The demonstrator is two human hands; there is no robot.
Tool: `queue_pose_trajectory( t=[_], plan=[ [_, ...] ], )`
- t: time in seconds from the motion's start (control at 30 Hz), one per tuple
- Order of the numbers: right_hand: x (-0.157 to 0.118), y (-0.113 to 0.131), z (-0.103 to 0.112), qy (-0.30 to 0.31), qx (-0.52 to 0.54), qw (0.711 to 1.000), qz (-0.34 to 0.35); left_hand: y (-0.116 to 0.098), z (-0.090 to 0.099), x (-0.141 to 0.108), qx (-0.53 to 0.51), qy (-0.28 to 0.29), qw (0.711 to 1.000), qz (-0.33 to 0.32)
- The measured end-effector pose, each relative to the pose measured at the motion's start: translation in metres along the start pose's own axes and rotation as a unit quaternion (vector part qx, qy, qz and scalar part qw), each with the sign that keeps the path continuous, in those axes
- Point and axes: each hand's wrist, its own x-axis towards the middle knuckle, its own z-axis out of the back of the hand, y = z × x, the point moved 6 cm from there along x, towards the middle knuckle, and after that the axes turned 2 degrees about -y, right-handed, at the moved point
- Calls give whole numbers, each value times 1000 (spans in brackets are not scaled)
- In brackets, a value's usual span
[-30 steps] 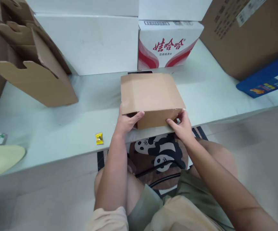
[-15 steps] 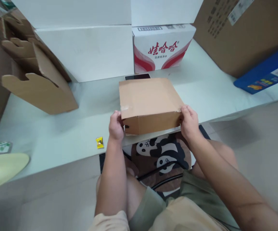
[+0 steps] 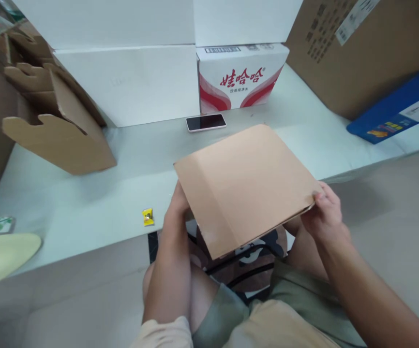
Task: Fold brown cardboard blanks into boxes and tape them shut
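Note:
A brown cardboard box (image 3: 247, 181), which looks folded flat, is held tilted over the table's front edge and my lap. A crease runs along its left part. My right hand (image 3: 323, 210) grips its right corner, thumb on top and fingers underneath. At the left edge my left hand (image 3: 179, 199) supports it from below, its fingers hidden under the cardboard. Behind the box a phone (image 3: 206, 123) lies face up on the table. To the left of my left forearm sits a small yellow wrapped candy (image 3: 147, 217).
Open cardboard cartons (image 3: 60, 130) stand at the left. White boxes (image 3: 129, 84) and a white-and-red carton (image 3: 242, 79) line the back of the table (image 3: 97, 203). A large brown carton (image 3: 369, 58) and a blue package (image 3: 394, 108) are at the right. A pale green rounded object (image 3: 6, 253) juts in lower left.
The box has gone from a raised shape with a visible front side to a flat, turned sheet, nearer to me. My right hand moved right and down. The phone is now uncovered.

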Motion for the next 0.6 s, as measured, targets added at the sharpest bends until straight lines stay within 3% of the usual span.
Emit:
queue_pose_trajectory(
  t=[0.07, 0.27, 0.43, 0.53, 0.6],
  plan=[
    [0, -3, 1, 2, -11, 1000, 5, 1, -1, -2, -5, -6, 1000, 21],
    [5, -14, -1, 11, -33, 999, -16, -15, -12, -4, -44, -45, 998, 5],
    [10, -30, 4, -2, -107, 994, -37, -21, -11, -5, -162, -54, 985, 31],
    [5, -42, 6, -13, -49, 994, -96, -14, -6, -1, -218, -47, 972, 68],
    [-4, -47, -7, 51, 19, 986, -156, -10, -6, 2, -228, -36, 969, 85]
  ],
)
